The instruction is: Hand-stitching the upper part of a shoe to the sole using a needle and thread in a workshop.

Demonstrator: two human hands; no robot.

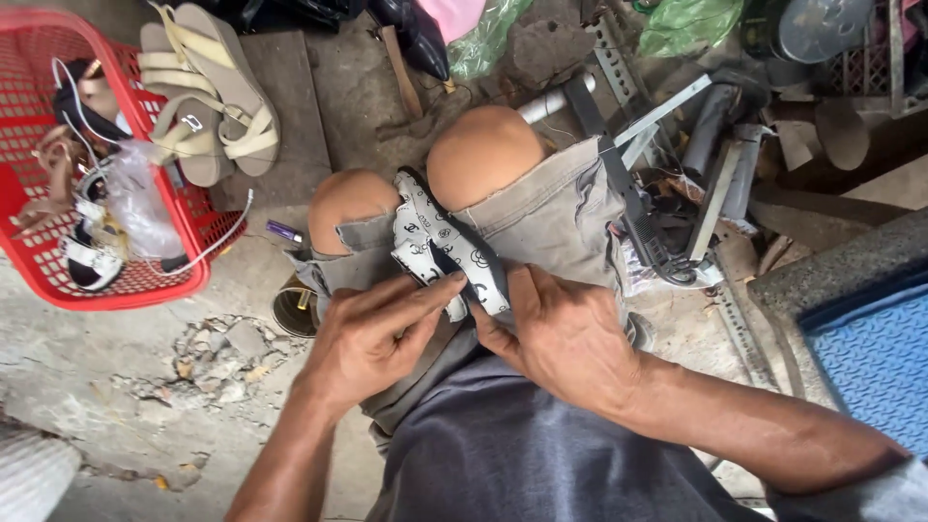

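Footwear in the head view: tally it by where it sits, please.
Patterned white-and-black sandal held on the lap by left hand and right hand: 1
Beige sandals on the ground: 2
Clearly visible shoes in the red basket: 2
Total: 5

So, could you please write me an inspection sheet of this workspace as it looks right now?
Surface: cracked, dusty concrete floor with loose rubble; the work rests on the seated person's lap.
Job's things: white sandal with black trim and black printed pattern, lying between the knees.
Clutter: red plastic mesh basket holding shoes and a clear bag; pair of beige strappy sandals; round metal tin; small purple lighter; metal bars and tools; green plastic bags.
Grippers: left hand and right hand both press fingers on the sandal.
Cables: thin white cord hanging over the basket edge.
Surroundings: blue textured mat on a stone ledge.
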